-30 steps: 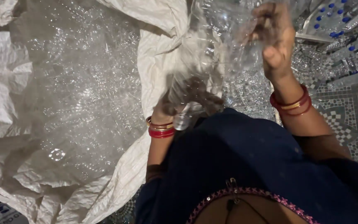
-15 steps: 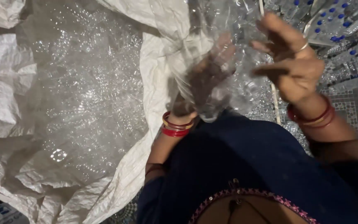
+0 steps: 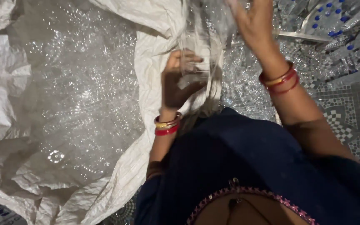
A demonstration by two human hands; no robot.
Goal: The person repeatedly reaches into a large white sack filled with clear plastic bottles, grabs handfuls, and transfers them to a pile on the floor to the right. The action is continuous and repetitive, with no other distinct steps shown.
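My left hand (image 3: pixel 179 81) grips a crumpled clear plastic bottle (image 3: pixel 198 56) just above the rim of a big white woven sack (image 3: pixel 146 58). The sack lies open at the left and holds a mass of crushed clear plastic (image 3: pixel 71 91). My right hand (image 3: pixel 253 23) is raised at the top of the view, fingers spread, over a heap of clear bottles; whether it touches any of them is blurred. Both wrists wear red and gold bangles.
A pile of clear plastic bottles with blue caps (image 3: pixel 338 37) lies at the upper right on a patterned tiled floor (image 3: pixel 355 112). My dark blue clothing (image 3: pixel 251 166) fills the lower middle. Folds of the sack (image 3: pixel 5 83) spread along the left edge.
My right hand has swung up and left from the bottle heap toward the top of the view. My left hand has risen slightly with the clear bottle still in it.
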